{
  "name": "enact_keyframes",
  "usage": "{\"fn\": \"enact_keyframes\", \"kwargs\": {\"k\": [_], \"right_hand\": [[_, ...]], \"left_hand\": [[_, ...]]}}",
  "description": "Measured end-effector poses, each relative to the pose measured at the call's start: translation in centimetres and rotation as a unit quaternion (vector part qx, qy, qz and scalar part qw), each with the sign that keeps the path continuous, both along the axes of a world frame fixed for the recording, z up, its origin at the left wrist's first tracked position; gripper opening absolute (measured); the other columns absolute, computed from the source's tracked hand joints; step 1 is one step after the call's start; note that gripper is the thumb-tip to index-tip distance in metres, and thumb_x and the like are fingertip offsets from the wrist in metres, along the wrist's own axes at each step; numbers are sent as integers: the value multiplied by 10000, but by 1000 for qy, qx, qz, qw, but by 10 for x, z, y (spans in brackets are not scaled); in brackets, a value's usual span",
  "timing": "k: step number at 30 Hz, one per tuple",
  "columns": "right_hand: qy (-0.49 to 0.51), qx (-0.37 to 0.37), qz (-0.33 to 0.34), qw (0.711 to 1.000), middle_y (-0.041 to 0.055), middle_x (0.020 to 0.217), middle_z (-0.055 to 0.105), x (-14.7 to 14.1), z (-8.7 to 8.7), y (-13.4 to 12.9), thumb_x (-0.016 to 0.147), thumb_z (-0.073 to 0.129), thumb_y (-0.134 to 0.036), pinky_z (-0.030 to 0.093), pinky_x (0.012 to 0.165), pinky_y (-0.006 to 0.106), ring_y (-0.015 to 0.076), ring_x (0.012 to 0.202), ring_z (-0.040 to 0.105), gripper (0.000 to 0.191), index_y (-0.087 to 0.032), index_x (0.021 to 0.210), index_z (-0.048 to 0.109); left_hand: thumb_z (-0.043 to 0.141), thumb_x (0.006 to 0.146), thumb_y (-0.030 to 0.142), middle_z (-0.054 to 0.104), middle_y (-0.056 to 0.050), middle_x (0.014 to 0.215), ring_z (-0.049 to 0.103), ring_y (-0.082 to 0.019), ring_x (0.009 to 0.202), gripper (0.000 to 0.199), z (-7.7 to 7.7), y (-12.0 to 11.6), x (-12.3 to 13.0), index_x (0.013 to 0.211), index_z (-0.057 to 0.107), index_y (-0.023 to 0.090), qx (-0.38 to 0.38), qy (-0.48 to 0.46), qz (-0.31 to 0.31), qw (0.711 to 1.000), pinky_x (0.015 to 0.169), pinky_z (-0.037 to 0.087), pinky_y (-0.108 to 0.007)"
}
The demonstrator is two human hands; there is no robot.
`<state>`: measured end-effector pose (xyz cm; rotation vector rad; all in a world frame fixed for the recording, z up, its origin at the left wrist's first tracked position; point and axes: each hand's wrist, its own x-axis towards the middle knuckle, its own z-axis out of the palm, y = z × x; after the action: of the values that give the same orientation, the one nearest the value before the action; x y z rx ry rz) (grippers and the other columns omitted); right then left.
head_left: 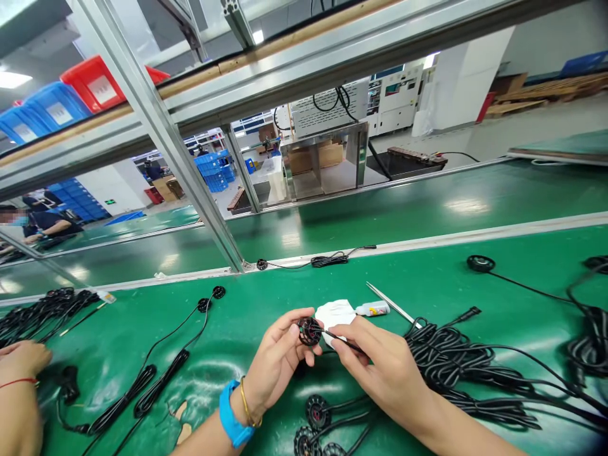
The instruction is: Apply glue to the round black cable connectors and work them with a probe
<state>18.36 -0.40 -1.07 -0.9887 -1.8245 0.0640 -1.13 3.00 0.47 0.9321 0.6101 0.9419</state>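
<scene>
Left-hand fingers clamped on a round black cable-end disc, right-hand fingers pinched together on its black cable, both above the green bench mat. Just beside, a white cloth; beyond, a small white bottle, a thin steel rod, and coiled black cables.

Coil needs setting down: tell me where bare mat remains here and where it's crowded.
Green mat lies bare between the white cloth and the left cables. Crowded: black cable coils beside the right hand.
</scene>
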Motion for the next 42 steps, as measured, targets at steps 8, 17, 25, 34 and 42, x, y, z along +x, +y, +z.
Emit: {"fn": "enact_keyframes", "kwargs": {"k": [8,17,25,34,42], "right_hand": [[-23,1,-2,1000,0,750,611,-3,2,-1,955,589,-243,409,528,228,106,536,532,107,-199,1049,616],[0,-10,-15,1000,-28,705,621,-7,-1,-3,894,660,-245,383,547,243,104,508,489,59,-206,925,629],[23,-75,21,997,-36,716,630,-6,-2,-2,897,622,-200,376,524,222,89,497,466,31,-216,879,642],[21,-113,24,993,-18,736,653,-8,-3,-2,868,608,-201,400,525,208,98,537,534,44,-214,867,650],[2,-101,17,995,-22,714,644,-7,-8,-1,884,609,-231,383,537,220,98,520,521,55,-211,843,639]], "left_hand": [[614,935,365,691,-96,952,591,-106,692,341,-4,1,-3,1188,693,148,-13,23,-12,1000,597,446,-190],[618,927,397,655,-79,849,574,-101,632,373,-10,1,-1,1167,699,122,-13,50,-47,998,555,451,-191],[668,872,478,638,-66,804,580,-102,609,437,-9,2,-2,1092,737,106,-12,85,-37,996,536,455,-192],[599,905,523,627,-44,759,579,-102,593,460,-11,4,-3,1072,729,114,33,153,-37,987,513,468,-187],[586,883,585,625,-34,725,570,-97,549,523,-10,4,-2,1049,728,109,28,187,-43,981,484,468,-186]]}}
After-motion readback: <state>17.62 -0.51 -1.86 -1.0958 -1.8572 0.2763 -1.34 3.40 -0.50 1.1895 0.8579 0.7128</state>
